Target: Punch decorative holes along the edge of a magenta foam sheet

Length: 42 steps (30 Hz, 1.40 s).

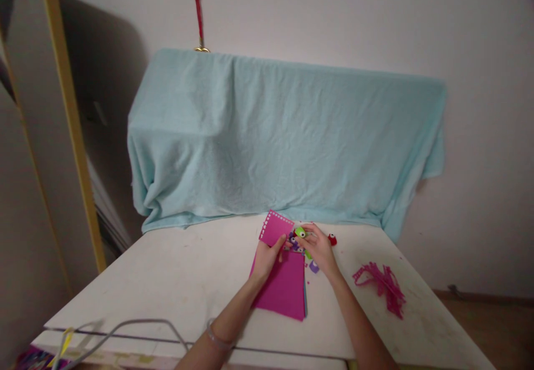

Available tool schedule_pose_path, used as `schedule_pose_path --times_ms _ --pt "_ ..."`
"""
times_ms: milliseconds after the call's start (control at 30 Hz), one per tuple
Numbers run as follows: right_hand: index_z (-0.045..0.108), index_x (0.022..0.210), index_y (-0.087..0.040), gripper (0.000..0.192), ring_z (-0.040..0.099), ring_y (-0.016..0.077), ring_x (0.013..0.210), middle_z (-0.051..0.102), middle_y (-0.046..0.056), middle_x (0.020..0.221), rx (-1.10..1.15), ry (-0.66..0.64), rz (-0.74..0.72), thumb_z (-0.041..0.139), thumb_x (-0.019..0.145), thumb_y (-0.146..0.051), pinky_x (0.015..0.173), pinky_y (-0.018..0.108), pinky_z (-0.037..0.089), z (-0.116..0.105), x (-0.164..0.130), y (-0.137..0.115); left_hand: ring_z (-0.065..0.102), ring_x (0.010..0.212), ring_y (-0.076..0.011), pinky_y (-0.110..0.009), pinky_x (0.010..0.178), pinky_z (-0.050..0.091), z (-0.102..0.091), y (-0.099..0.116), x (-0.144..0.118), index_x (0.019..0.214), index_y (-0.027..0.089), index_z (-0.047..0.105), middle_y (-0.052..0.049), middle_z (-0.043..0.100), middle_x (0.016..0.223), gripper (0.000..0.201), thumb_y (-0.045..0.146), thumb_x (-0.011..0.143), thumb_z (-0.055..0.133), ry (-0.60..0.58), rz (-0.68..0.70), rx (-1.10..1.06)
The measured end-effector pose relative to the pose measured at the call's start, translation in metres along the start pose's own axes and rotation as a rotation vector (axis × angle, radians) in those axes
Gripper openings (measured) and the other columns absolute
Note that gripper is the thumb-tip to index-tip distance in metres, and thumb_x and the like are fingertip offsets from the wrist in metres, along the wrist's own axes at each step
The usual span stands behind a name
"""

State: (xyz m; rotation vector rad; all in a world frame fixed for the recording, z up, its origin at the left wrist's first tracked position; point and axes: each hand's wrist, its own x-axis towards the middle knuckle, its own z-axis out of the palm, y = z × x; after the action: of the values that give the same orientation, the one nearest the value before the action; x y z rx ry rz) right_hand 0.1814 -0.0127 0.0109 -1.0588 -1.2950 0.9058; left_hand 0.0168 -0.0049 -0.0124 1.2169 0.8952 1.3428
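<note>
My left hand [268,257] pinches a small pink paper sheet [275,228] with a punched, dotted edge, holding it tilted above the table. My right hand [317,247] grips a small green craft punch [300,231] right at that sheet's edge. Under both hands lies a stack of larger pink sheets [286,289] with a blue one showing at its right edge. A red punch [332,240] and a purple piece [314,267] lie just beside my right hand.
The white table [175,281] carries a pile of pink paper strips [381,284] at the right. A light blue cloth [283,136] covers a bulky object at the table's back. A grey cable [125,328] runs along the front left edge. A yellow-edged board [70,119] leans at the left.
</note>
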Motion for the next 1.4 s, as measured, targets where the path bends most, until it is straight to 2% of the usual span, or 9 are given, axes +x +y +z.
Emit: schedule_pose_path --times_ms 133,300,533,833,1000,1200,1400 --pt "0.057 0.104 -0.022 0.044 0.065 0.0169 0.077 0.063 0.006 0.103 -0.014 -0.017 -0.027 0.074 0.066 -0.038 0.070 0.030 0.054 0.007 -0.004 -0.001 0.047 0.037 -0.0092 -0.022 0.041 0.037 0.000 0.000 0.000 0.080 0.010 0.066 -0.009 0.069 0.070 0.047 0.057 0.075 0.062 0.013 -0.002 -0.003" --pt "0.056 0.103 -0.023 0.042 0.065 0.0168 0.077 0.062 0.005 0.102 -0.023 -0.025 -0.033 0.074 0.067 -0.037 0.071 0.030 0.054 0.009 -0.005 -0.001 0.048 0.039 -0.0110 -0.023 0.044 0.038 -0.001 -0.007 -0.001 0.077 0.010 0.069 -0.006 0.064 0.056 0.047 0.056 0.078 0.060 0.019 -0.008 0.078" --pt "0.055 0.104 -0.023 0.042 0.065 0.0164 0.077 0.061 0.005 0.102 0.015 -0.049 -0.033 0.073 0.068 -0.038 0.070 0.030 0.055 0.011 -0.007 -0.002 0.049 0.042 -0.0120 -0.023 0.047 0.039 -0.002 -0.007 -0.002 0.077 0.010 0.071 -0.005 0.062 0.053 0.047 0.055 0.080 0.057 0.023 0.006 0.125" --pt "0.057 0.102 -0.023 0.044 0.066 0.0175 0.077 0.064 0.004 0.097 0.083 -0.071 0.014 0.077 0.065 -0.035 0.073 0.031 0.055 0.011 -0.006 -0.003 0.050 0.043 -0.0133 -0.024 0.051 0.039 -0.002 0.001 -0.007 0.052 0.014 0.061 -0.003 0.055 0.044 0.048 0.055 0.077 0.060 0.033 -0.019 0.174" --pt "0.058 0.103 -0.021 0.051 0.067 0.0209 0.076 0.068 0.003 0.080 0.114 -0.098 0.110 0.080 0.059 -0.036 0.071 0.033 0.055 0.010 -0.005 0.000 0.050 0.044 -0.0133 -0.024 0.052 0.037 -0.002 0.007 -0.009 0.046 0.016 0.055 -0.002 0.053 0.044 0.049 0.054 0.075 0.062 0.036 -0.030 0.204" --pt "0.059 0.099 -0.021 0.046 0.067 0.0206 0.081 0.068 0.003 0.086 0.151 -0.133 0.124 0.080 0.060 -0.035 0.071 0.032 0.055 0.010 -0.004 0.000 0.049 0.045 -0.0130 -0.024 0.053 0.038 -0.002 0.005 -0.007 0.050 0.016 0.056 -0.001 0.053 0.044 0.044 0.051 0.076 0.062 0.036 -0.023 0.160" --pt "0.059 0.096 -0.021 0.046 0.066 0.0190 0.075 0.067 0.001 0.084 0.152 -0.137 0.118 0.081 0.058 -0.035 0.070 0.031 0.054 0.011 -0.004 0.000 0.048 0.045 -0.0131 -0.024 0.051 0.036 -0.002 0.002 -0.006 0.056 0.015 0.060 -0.002 0.055 0.048 0.041 0.051 0.075 0.062 0.045 -0.034 0.195"
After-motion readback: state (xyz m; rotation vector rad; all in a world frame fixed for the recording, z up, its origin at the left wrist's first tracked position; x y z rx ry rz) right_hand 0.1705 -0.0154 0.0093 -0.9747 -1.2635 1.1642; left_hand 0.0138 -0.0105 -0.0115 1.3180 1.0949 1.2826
